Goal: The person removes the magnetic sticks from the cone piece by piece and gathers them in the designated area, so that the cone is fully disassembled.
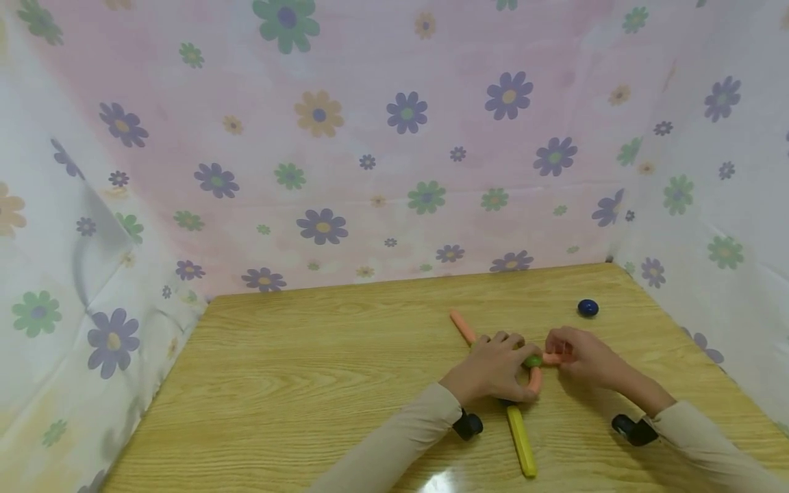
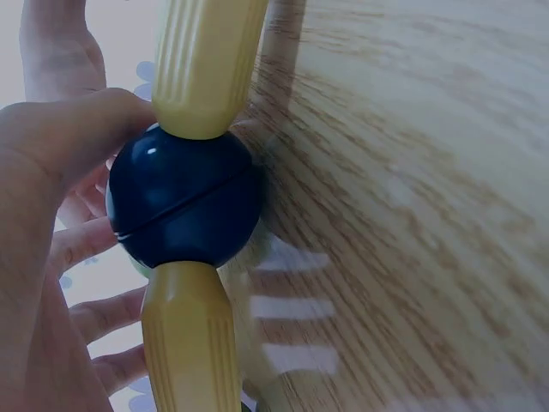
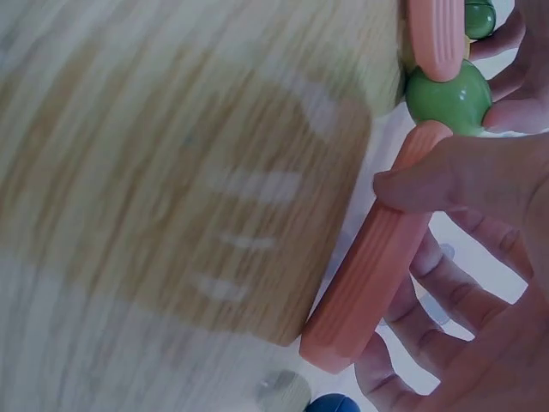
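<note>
Wooden table, hands right of centre

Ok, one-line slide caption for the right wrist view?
Right hand pinches an orange ribbed stick against a green ball joining another orange stick, above the wooden table.

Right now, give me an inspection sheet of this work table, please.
Surface: wooden table, light grain.
Job's things: orange sticks joined at a green ball; yellow stick joined to a dark blue ball.
Clutter: loose blue ball near the far right corner.
Hands: left hand grips the ball-and-stick build; right hand pinches an orange stick.
Cables: nothing seen.
Surroundings: flowered cloth on three sides.
</note>
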`<state>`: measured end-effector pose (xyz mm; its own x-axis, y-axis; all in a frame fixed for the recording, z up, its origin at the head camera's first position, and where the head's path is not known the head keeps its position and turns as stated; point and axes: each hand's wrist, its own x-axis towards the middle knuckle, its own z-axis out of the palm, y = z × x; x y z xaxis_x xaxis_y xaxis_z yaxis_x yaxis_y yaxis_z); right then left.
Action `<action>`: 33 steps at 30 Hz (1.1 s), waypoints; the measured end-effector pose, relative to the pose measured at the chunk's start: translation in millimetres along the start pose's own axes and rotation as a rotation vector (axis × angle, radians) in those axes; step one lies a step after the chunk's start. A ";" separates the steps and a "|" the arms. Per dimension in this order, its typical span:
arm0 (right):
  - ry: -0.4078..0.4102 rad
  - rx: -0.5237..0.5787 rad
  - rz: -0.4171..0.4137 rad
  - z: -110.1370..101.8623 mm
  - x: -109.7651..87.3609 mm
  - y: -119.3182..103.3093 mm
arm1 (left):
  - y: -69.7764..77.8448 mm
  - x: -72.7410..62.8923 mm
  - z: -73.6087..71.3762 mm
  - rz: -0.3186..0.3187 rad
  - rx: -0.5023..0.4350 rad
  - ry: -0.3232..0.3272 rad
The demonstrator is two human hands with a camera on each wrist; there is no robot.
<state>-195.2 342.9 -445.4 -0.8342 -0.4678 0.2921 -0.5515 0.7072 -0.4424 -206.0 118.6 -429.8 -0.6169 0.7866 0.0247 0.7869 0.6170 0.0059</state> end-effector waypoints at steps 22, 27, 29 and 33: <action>0.010 0.049 0.107 -21.6 -15.2 24.7 | -0.7 0.2 3.9 -0.015 -0.016 -0.013; 0.033 0.076 0.062 -32.7 -20.5 32.9 | -0.2 -0.4 3.4 -0.012 -0.013 -0.007; 0.042 0.088 0.049 -37.5 -22.5 36.9 | -0.4 -0.7 2.8 -0.009 -0.014 -0.004; 0.055 0.090 0.048 -46.3 -26.8 46.6 | -1.1 -0.2 3.5 -0.005 -0.016 0.002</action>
<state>-198.6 413.0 -434.5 -0.8598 -0.4029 0.3138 -0.5107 0.6766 -0.5304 -206.8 117.9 -433.3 -0.6211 0.7833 0.0263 0.7837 0.6208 0.0218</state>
